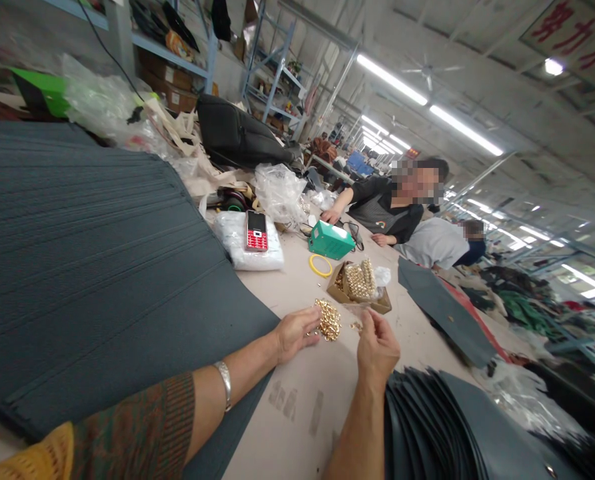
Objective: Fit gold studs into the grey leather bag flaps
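Note:
A pile of small gold metal pieces [329, 320] lies on the pale table [297, 380]. Against its left side rests my left hand [297, 333], fingers spread and nothing gripped in them. My right hand [378, 343] is to the right of the pile, thumb and fingers pinched together; whatever they hold is too small to name. A few loose gold pieces [356, 327] show beside its fingertips. Just beyond the hands stands an open cardboard box [377, 304] with gold strips and a clear bag.
Dark sheets [127, 267] spread on the left; a dark stack [427, 420] stands at lower right. Farther back are a yellow ring [320, 265], a green device [332, 241] and a red phone [256, 232] on a white packet. A person [387, 207] leans at the table's far side.

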Demonstrator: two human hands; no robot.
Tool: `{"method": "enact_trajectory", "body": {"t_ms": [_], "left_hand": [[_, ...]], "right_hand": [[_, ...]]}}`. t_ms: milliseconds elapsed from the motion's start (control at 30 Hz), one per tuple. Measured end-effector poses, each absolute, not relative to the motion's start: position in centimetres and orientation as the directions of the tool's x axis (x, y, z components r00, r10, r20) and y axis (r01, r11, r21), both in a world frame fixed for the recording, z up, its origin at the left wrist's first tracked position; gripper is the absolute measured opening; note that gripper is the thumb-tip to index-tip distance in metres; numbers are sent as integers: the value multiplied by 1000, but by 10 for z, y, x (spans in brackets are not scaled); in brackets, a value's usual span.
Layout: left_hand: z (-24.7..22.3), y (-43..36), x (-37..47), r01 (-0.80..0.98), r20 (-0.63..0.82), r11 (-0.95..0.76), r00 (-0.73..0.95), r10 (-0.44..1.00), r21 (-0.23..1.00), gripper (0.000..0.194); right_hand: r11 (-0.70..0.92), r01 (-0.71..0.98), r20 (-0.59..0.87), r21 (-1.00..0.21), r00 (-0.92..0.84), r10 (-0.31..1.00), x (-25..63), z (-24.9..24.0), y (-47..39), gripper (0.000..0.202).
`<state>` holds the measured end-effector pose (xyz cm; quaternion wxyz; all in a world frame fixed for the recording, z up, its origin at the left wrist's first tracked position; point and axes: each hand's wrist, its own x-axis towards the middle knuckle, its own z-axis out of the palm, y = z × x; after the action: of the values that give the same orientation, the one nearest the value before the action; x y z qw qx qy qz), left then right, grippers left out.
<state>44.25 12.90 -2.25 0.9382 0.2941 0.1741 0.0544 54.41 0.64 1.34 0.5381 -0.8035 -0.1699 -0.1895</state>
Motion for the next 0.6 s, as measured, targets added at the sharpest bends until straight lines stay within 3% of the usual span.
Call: {"method": "enact_trajectory", "body": {"t_ms": [100,400,467,600], "left_hand": [[-22,129,442,5,-302,821,931,205,571,29],[-23,130,443,2,-312,818,925,217,575,29],[-24,130,443,0,-313,814,923,224,581,30],[-25,127,442,-12,-301,783,920,253,622,31]], "right_hand": [[-477,535,535,-697,831,149,539,22,6,32],[-406,440,449,-801,890,80,542,23,2,39],[-285,390,399,-875,917,31,543,24,0,41],[120,243,248,-963,968,28,546,31,-4,40]]}}
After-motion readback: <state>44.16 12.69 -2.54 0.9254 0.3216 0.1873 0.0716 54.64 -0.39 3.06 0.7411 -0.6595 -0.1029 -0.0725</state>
